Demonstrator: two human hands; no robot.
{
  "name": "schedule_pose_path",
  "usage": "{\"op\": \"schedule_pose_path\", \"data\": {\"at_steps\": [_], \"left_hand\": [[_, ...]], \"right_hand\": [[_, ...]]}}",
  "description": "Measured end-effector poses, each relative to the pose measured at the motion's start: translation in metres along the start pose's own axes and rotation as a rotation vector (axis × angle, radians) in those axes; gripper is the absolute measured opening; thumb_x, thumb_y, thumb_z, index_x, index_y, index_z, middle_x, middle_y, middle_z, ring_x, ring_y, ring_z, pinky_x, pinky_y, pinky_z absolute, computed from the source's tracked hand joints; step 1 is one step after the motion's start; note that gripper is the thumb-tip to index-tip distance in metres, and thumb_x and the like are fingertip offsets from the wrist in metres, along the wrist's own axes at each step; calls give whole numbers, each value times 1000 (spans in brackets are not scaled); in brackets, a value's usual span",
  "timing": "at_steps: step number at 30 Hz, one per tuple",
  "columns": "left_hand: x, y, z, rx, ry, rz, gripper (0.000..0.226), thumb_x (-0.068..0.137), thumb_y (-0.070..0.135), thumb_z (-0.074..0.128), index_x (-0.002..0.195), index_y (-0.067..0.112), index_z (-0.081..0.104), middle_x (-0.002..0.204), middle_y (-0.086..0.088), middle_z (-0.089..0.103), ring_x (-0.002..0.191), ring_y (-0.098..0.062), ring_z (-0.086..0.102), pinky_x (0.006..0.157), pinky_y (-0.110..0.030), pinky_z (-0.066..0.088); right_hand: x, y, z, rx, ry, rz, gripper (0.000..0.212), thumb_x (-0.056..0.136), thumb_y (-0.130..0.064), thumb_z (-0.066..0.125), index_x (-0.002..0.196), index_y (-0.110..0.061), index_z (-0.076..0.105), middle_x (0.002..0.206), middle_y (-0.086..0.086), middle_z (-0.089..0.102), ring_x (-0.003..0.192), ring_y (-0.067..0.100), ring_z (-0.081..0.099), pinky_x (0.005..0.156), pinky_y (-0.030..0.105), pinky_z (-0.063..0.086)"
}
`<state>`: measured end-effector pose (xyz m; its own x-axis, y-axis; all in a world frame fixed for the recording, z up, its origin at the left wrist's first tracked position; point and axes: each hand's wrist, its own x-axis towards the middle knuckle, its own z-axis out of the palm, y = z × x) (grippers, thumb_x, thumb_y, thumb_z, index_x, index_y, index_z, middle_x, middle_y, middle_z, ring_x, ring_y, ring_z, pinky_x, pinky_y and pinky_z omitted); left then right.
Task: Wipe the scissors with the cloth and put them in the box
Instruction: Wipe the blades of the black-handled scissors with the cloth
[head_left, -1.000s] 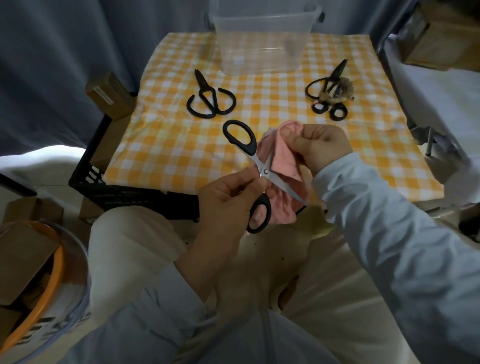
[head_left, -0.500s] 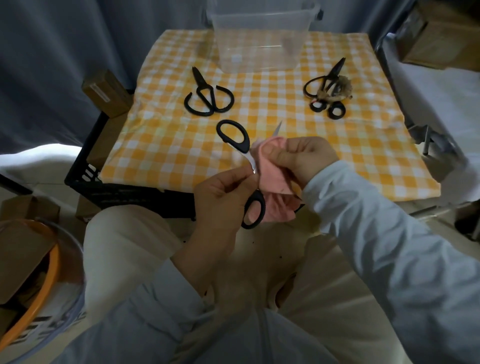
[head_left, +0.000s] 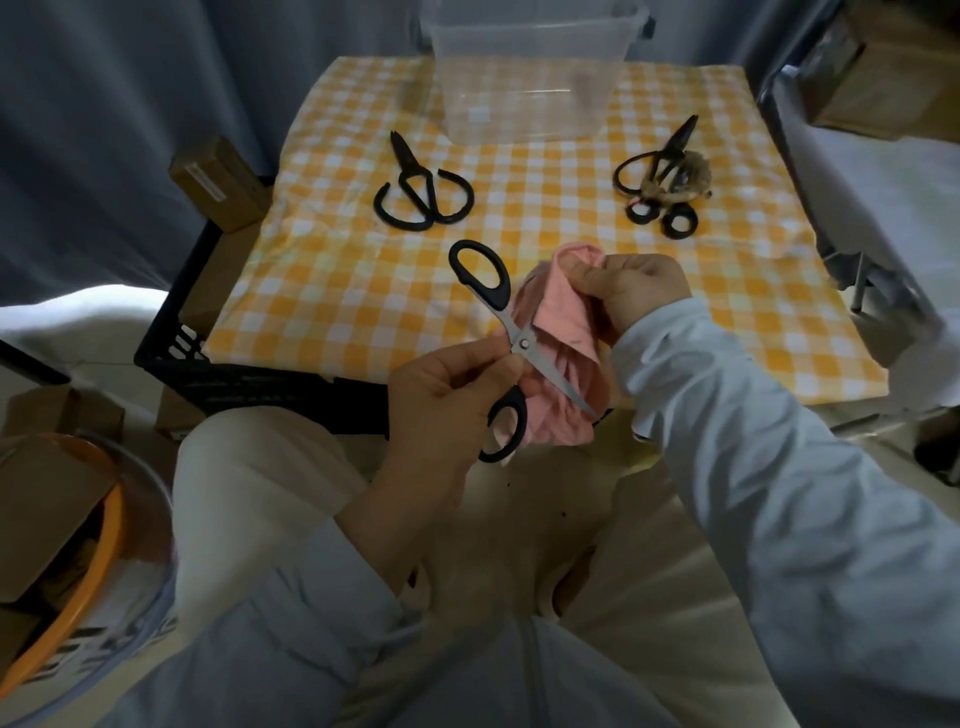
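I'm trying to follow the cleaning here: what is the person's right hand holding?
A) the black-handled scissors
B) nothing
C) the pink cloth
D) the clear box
C: the right hand grips the bunched pink cloth, while the left hand holds the scissors near their pivot.

We log a yellow-and-white checked tablecloth, a black plastic crate at its left edge, and a small brown cardboard box by the crate's far corner.
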<state>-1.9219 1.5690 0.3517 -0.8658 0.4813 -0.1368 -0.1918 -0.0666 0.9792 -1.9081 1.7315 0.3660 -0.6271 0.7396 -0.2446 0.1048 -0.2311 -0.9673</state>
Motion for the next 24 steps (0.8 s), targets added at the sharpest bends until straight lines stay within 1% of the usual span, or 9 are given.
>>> {"op": "schedule_pose_path", "data": {"at_steps": [2, 4, 6, 8, 11, 14, 18, 20, 24], "left_hand": [[-2, -1, -5, -25, -17, -24, 15, 83, -3, 63, 82, 9, 70, 61, -3, 70, 60, -14, 67, 65, -20, 55], [-4, -3, -10, -77, -26, -82, 16, 83, -4, 62, 80, 9, 70, 61, -5, 70, 57, -14, 66, 61, -21, 55], [-4, -4, -14, -139, -31, -136, 16, 82, -5, 61, 79, 8, 70, 63, -6, 70, 58, -13, 67, 59, -20, 54], [-1, -3, -15, -213, -60, -184, 14, 83, -4, 59, 81, 5, 70, 64, -7, 70, 59, -14, 67, 59, -21, 55], [1, 0, -15, -265, -112, -199, 12, 83, -2, 58, 85, 3, 68, 64, -6, 69, 62, -16, 67, 61, -22, 55], [3, 2, -15, -255, -116, -176, 12, 81, 0, 58, 86, 3, 68, 65, -5, 70, 62, -13, 67, 60, -19, 54], [5, 2, -14, -227, -116, -150, 14, 83, -2, 57, 90, 3, 67, 65, -3, 70, 61, -10, 66, 63, -19, 55], [4, 1, -13, -211, -121, -131, 15, 82, -3, 58, 88, 6, 68, 65, -2, 70, 61, -10, 67, 64, -19, 55], [5, -2, -12, -171, -117, -90, 15, 80, 0, 61, 84, 11, 71, 70, -2, 72, 67, -11, 68, 66, -19, 55]], "right_hand": [[9, -5, -11, -18, 116, 0, 33, 79, -10, 71, 57, -3, 46, 65, 12, 49, 73, 25, 47, 71, 39, 46], [15, -10, -25, 16, 158, -12, 37, 78, -14, 72, 59, 7, 48, 68, 13, 52, 78, 25, 49, 80, 42, 47], [9, -10, -31, 88, 59, -11, 30, 78, -13, 71, 64, 9, 56, 72, 16, 59, 77, 27, 55, 80, 46, 50], [-3, -6, -32, 127, -56, 28, 17, 85, -8, 62, 69, -1, 64, 66, 11, 67, 66, 23, 65, 67, 38, 56], [-17, 1, -31, 159, -222, 90, 14, 89, -8, 54, 82, 0, 64, 61, 6, 69, 56, 16, 66, 52, 26, 53], [-23, 3, -32, 103, -307, 144, 16, 81, -14, 61, 82, -1, 70, 70, 11, 69, 67, 24, 65, 59, 34, 58], [-31, 4, -29, 33, -339, 214, 38, 68, -21, 66, 98, 3, 66, 97, 29, 56, 92, 36, 49, 85, 50, 45], [-33, 3, -29, 29, -382, 213, 38, 70, -20, 65, 100, 4, 65, 96, 29, 56, 88, 36, 52, 84, 50, 45], [-34, -1, -30, 52, -460, 174, 30, 72, -15, 64, 97, 1, 68, 89, 17, 69, 78, 26, 65, 77, 44, 51]]}}
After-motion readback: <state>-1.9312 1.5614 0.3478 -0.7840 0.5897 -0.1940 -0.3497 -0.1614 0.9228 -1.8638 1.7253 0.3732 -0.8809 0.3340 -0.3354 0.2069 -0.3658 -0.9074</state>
